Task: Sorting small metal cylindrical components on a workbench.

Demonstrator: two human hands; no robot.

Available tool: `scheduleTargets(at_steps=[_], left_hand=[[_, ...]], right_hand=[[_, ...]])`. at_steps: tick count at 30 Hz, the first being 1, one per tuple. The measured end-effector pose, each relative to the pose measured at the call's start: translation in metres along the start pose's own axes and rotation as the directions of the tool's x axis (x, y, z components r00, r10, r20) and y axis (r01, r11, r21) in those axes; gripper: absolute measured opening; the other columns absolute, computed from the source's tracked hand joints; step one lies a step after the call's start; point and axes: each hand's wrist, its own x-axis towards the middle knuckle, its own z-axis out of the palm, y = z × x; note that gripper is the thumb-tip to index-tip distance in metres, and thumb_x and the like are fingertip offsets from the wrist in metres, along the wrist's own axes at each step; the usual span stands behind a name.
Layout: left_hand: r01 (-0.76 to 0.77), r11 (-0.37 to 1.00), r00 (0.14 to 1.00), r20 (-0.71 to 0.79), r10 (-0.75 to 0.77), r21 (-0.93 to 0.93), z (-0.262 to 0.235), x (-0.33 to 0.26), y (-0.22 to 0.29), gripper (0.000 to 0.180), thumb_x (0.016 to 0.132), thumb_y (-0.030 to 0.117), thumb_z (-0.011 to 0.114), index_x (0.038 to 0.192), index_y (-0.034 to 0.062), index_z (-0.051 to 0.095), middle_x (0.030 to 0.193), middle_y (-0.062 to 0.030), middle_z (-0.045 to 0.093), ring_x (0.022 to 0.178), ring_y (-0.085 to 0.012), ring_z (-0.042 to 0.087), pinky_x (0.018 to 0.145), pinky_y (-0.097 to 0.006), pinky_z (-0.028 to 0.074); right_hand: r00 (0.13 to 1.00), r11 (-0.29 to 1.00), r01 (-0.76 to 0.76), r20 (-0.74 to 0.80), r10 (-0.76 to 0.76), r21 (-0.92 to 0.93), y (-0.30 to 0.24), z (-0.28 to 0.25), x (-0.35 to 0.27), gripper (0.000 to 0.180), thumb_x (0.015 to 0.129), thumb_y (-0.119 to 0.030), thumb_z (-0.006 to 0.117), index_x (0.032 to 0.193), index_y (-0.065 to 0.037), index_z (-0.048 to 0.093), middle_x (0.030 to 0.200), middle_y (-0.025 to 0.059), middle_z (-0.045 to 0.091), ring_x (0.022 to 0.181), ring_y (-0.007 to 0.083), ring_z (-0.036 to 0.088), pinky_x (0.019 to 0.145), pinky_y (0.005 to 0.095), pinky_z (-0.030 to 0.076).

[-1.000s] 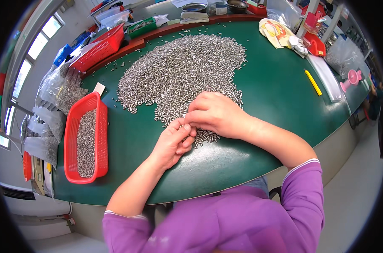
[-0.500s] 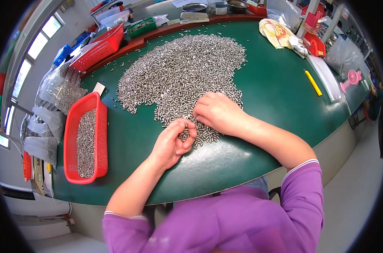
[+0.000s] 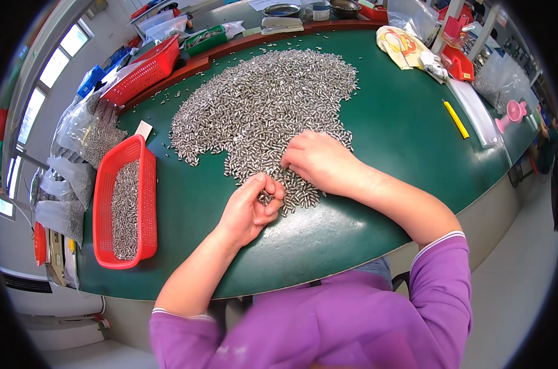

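A wide heap of small silver metal pins (image 3: 263,104) covers the middle of the green table (image 3: 402,129). My left hand (image 3: 249,212) is curled at the heap's near edge, its fingers closed around a few of the pins. My right hand (image 3: 319,161) lies palm down on the pins just to the right, fingertips spread among them. The two hands are close but not touching.
A red plastic basket (image 3: 102,203) holding more pins sits at my left. Clear bags of pins (image 3: 85,132) lie past it. Another red basket (image 3: 143,71) stands far left. A yellow tool (image 3: 456,118), a pink object (image 3: 514,114) and a cloth (image 3: 405,46) are at the right.
My left hand has drawn back toward me and curled tighter around pins. My right hand stayed on the heap, shifting slightly away from the left.
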Motion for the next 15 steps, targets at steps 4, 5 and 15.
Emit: scheduleTargets(at_steps=[4,5,15], left_hand=[[0.043,0.991,0.998,-0.03,-0.047,-0.123,0.001,0.001,0.002,0.028,0.102,0.031,0.038,0.09,0.0073,0.047,0.08,-0.0048,0.045,0.051,-0.0069,0.034,0.036,-0.016,0.024],[0.053,0.985,0.998,-0.037,-0.06,-0.167,0.001,0.0,0.003,0.029,0.102,0.032,0.037,0.091,0.0075,0.049,0.078,-0.003,0.043,0.05,-0.0058,0.032,0.034,-0.016,0.023],[0.073,0.97,0.997,0.034,-0.067,-0.232,-0.008,-0.002,0.008,0.018,0.098,0.018,0.041,0.103,0.0047,0.052,0.068,-0.0027,0.044,0.048,-0.008,0.035,0.033,-0.019,0.022]], right_hand=[[0.981,0.976,-0.181,0.045,0.188,-0.12,-0.003,-0.025,0.002,0.026,0.078,-0.014,0.065,0.102,-0.006,0.064,0.101,0.0094,0.061,0.097,0.0298,0.057,0.084,0.0414,0.047],[0.981,0.976,-0.18,0.045,0.186,-0.12,0.0,-0.025,0.0,0.026,0.078,-0.014,0.065,0.102,-0.006,0.064,0.101,0.0094,0.061,0.097,0.0298,0.057,0.084,0.0414,0.047],[0.987,0.986,-0.148,0.077,0.142,0.082,0.009,-0.006,0.001,0.012,0.076,-0.011,0.066,0.087,-0.008,0.066,0.085,0.0087,0.061,0.088,0.0296,0.058,0.079,0.0406,0.047]])
